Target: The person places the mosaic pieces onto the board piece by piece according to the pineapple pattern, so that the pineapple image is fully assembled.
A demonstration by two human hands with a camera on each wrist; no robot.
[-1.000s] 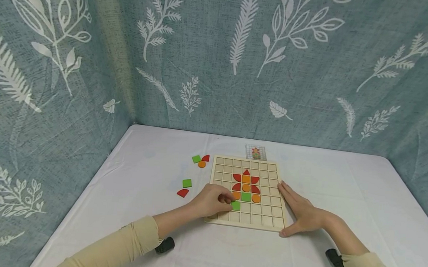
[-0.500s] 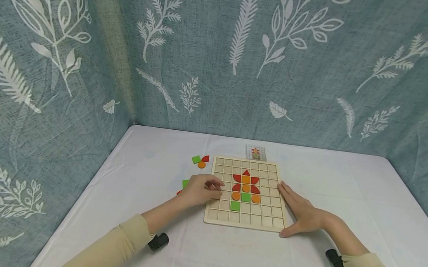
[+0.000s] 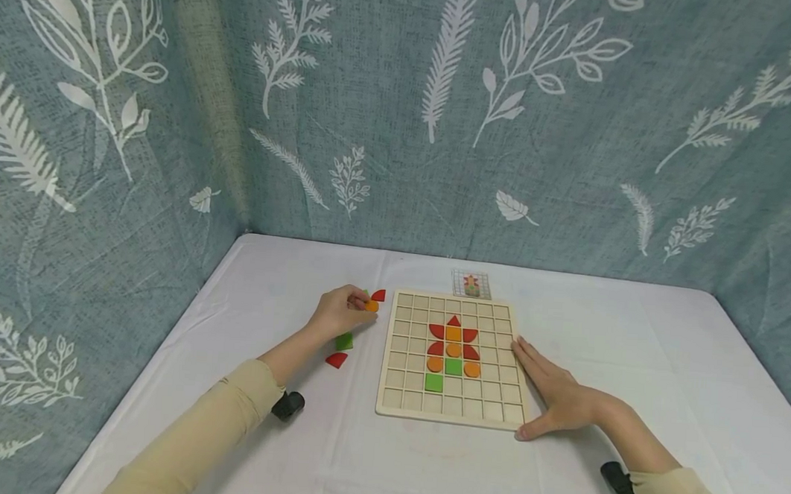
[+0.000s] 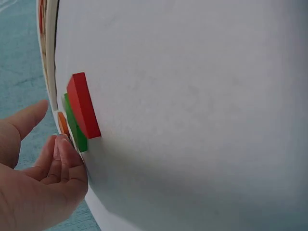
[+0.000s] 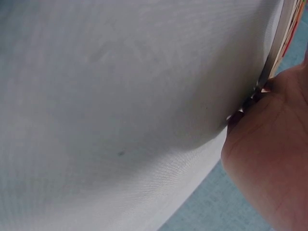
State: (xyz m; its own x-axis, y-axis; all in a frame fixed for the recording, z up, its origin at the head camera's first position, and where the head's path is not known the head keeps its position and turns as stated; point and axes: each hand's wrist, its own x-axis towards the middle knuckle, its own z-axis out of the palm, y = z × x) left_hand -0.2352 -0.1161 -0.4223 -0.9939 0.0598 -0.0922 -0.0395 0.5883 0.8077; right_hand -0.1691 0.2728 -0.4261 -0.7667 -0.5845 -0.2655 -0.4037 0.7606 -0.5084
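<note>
My left hand [image 3: 338,313] reaches over the table left of the grid board, its fingers and thumb spread around an orange disc [image 3: 372,305]. In the left wrist view, the fingertips come right up to this disc [image 4: 62,123] and the thumb stays apart from it. A red quarter-circle [image 3: 379,295] lies just beyond; a green square there is mostly covered by the hand. My right hand [image 3: 562,397] rests along the right edge of the wooden grid board [image 3: 414,403], thumb at its near corner. Red, orange and green pieces form a figure on the board, with a green square [image 3: 434,382] lowest.
Under the left wrist, another green square [image 3: 344,342] and a red quarter-circle [image 3: 337,359] lie on the white tablecloth [image 3: 287,271]. A small pattern card [image 3: 471,284] sits behind the board. Patterned curtains [image 3: 385,179] hang behind and at the sides.
My left hand has left the lowest green square on the board and moved left and away to the loose pieces. The right hand has kept its place at the board's edge.
</note>
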